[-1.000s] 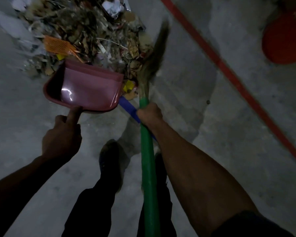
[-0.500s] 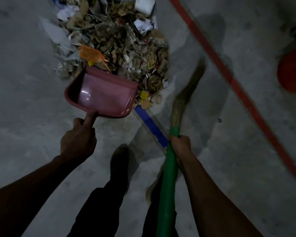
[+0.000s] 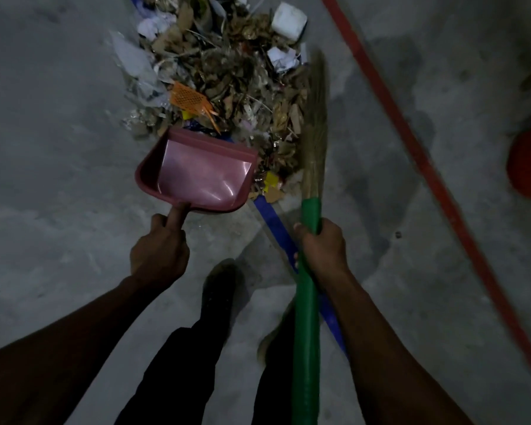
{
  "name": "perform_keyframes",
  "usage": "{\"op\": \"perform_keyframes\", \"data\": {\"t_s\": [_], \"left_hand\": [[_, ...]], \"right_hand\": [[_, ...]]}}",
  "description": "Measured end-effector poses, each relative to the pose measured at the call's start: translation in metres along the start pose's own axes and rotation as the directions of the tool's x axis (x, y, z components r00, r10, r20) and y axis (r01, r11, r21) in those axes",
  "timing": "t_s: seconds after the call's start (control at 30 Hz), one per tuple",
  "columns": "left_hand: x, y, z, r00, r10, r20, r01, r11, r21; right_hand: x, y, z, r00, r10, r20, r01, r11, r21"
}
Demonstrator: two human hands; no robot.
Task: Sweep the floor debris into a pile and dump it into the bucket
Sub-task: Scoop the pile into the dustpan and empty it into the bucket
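Debris pile (image 3: pixel 227 75), largest item, at twelve o'clock from my feet: dry leaves, crumpled paper, a white block, an orange mesh scrap; loosely heaped, so a hard stroke could scatter it wide at ten o'clock instead of loading it. Broom (image 3: pixel 311 167), green handle and straw head, at one o'clock, bristles against the pile's right edge; my right hand (image 3: pixel 322 246) is wrapped round the handle just below the bristles, a low hold that I judge gives a short, jerky sweep. Bucket (image 3: pixel 529 164), red, only partly in frame at three o'clock, well apart from the pile; a full pan carried that far could spill. Dustpan (image 3: pixel 196 173), pink, empty, lip touching the pile's near edge at eleven o'clock; my left hand (image 3: pixel 160 250) grips its handle, forefinger stretched along it. If the lip lifts, fines slide beneath.
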State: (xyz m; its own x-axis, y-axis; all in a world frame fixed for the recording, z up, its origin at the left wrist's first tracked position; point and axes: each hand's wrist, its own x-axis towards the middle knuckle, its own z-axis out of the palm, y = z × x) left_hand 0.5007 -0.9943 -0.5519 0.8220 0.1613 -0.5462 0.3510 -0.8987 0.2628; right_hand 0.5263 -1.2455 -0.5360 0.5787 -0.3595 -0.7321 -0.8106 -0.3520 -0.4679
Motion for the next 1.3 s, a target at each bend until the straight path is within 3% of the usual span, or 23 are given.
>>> {"op": "perform_keyframes", "data": {"t_s": [0.33, 0.5, 0.8, 1.0, 1.3], "left_hand": [[-0.015, 0.02, -0.001, 0.99, -0.14, 0.027, 0.141, 0.989, -0.037], [-0.019, 0.045, 0.022, 0.978, -0.204, 0.046, 0.206, 0.978, -0.037], [-0.03, 0.126, 0.106, 0.934, -0.358, 0.004, 0.357, 0.93, -0.094], [-0.056, 0.169, 0.167, 0.911, -0.406, 0.068, 0.411, 0.901, -0.14], [-0.07, 0.163, 0.238, 0.904, -0.415, 0.105, 0.426, 0.898, -0.114]], "right_hand": [[0.015, -0.051, -0.078, 0.965, -0.159, 0.206, 0.199, 0.962, -0.187], [0.069, -0.067, -0.118, 0.905, -0.184, 0.384, 0.275, 0.941, -0.196], [0.181, -0.055, -0.151, 0.802, -0.189, 0.567, 0.401, 0.873, -0.277], [0.204, -0.02, -0.157, 0.853, -0.142, 0.502, 0.357, 0.861, -0.362], [0.227, 0.041, -0.146, 0.833, -0.27, 0.483, 0.471, 0.804, -0.363]]}}
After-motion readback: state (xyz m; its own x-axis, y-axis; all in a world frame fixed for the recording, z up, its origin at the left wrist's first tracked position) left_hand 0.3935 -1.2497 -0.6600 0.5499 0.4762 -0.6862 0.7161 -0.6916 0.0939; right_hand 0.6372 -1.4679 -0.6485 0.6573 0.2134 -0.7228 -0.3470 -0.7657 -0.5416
